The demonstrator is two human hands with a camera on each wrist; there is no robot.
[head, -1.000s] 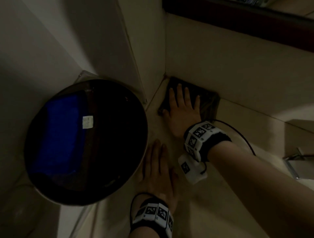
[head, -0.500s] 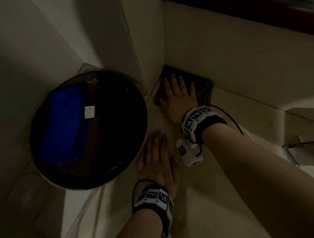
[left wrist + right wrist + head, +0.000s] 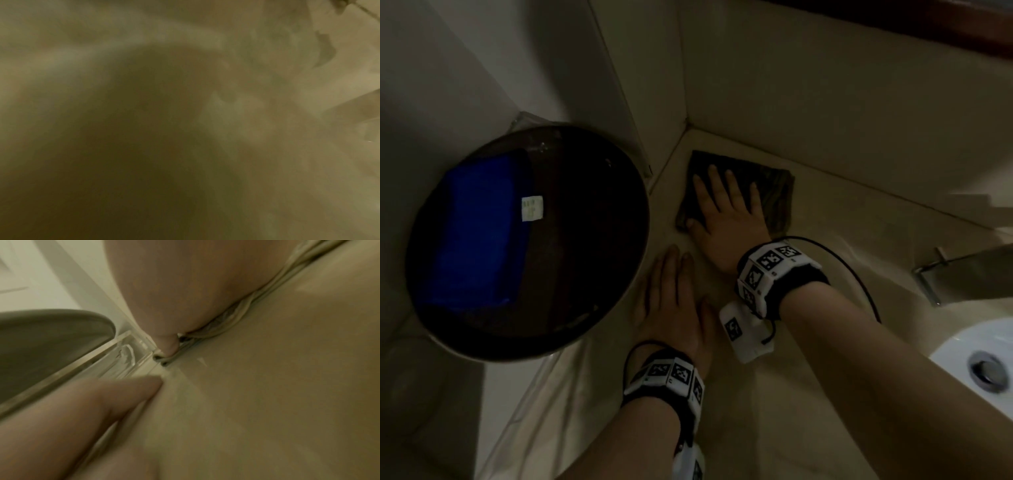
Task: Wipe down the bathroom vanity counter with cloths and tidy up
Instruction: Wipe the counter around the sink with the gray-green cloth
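Hands lie flat on the counter (image 3: 774, 411) near its far left corner, where the two walls meet. The right hand (image 3: 726, 219) presses a dark folded cloth (image 3: 777, 192) down with straight, spread fingers (image 3: 717, 178); nothing is gripped, the palm and fingers simply lie on top of the cloth. That cloth sits on the counter just short of the far left corner, close to both walls, though whether it touches either I cannot tell. The left hand (image 3: 674, 301) rests palm down on the bare counter just beside and nearer than the right hand, fingers straight and close together, holding nothing. Both wrists wear bands with black and white markers, and a thin black cable (image 3: 859, 274) loops from the right band across the counter. Off the left edge of the counter stands a round dark bin (image 3: 592, 205), and inside it lies a blue cloth (image 3: 476, 233) with a small pale label (image 3: 532, 207) at its edge. At the right edge of the counter a white sink (image 3: 962, 346) shows with its metal drain (image 3: 988, 371), and a metal tap (image 3: 945, 274) stands behind it. From the right wrist the thumb (image 3: 168, 344) shows touching the folded edge of the cloth (image 3: 236, 318), with a finger of the other hand (image 3: 123, 394) lying just beside it on the counter. The left wrist view is a blurred tan haze, and nothing in it can be made out
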